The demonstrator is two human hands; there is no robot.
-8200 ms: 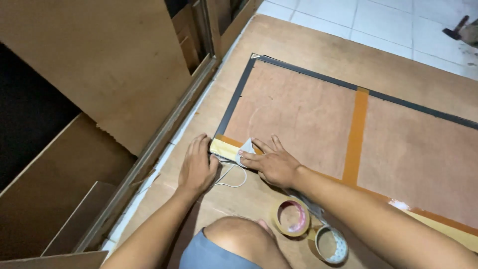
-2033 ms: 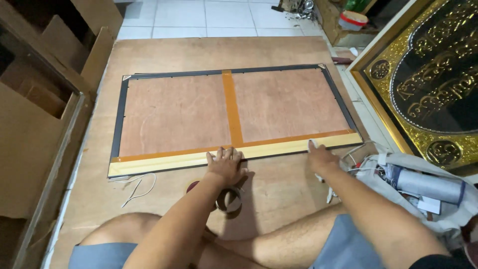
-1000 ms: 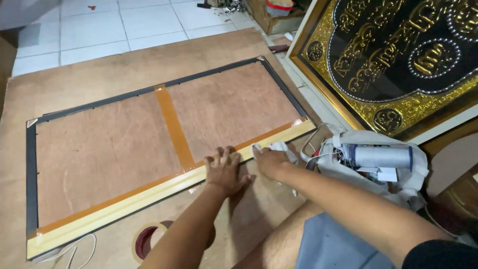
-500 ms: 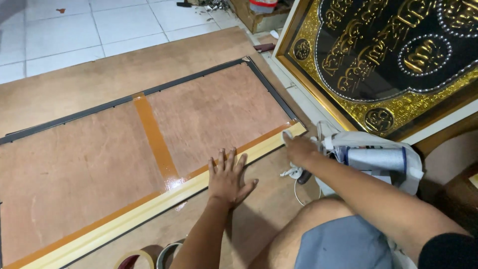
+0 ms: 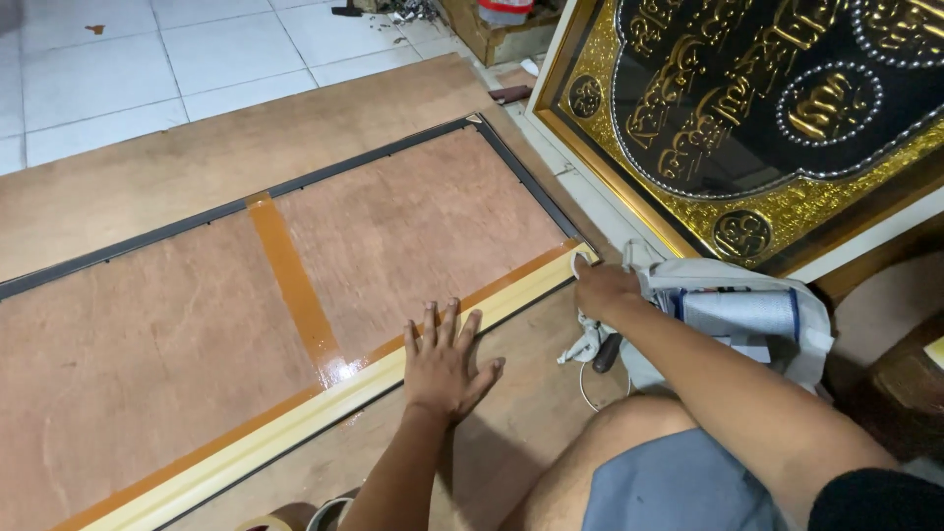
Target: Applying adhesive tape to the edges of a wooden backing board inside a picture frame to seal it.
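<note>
A large frame lies face down on the floor, its brown backing board (image 5: 413, 226) crossed by a strip of brown tape (image 5: 295, 285). A pale yellow frame edge (image 5: 324, 403) runs along the near side, a dark edge (image 5: 344, 167) along the far side. My left hand (image 5: 444, 362) lies flat, fingers spread, on the yellow edge and the floor beside it. My right hand (image 5: 602, 287) rests closed at the frame's right near corner, beside a grey bag (image 5: 737, 315). What it grips is hidden.
A gold-framed black panel with gold ornament (image 5: 747, 108) leans at the right. The grey bag holds a rolled sheet; a white cord (image 5: 585, 349) lies beside it. Tape rolls (image 5: 324, 513) sit at the bottom edge. White floor tiles (image 5: 118, 69) lie beyond. My bent knee (image 5: 610, 462) is close by.
My view has swung right along the frame. Both hands slid to the right along the yellow edge; my right hand now sits at the frame's right corner by the bag.
</note>
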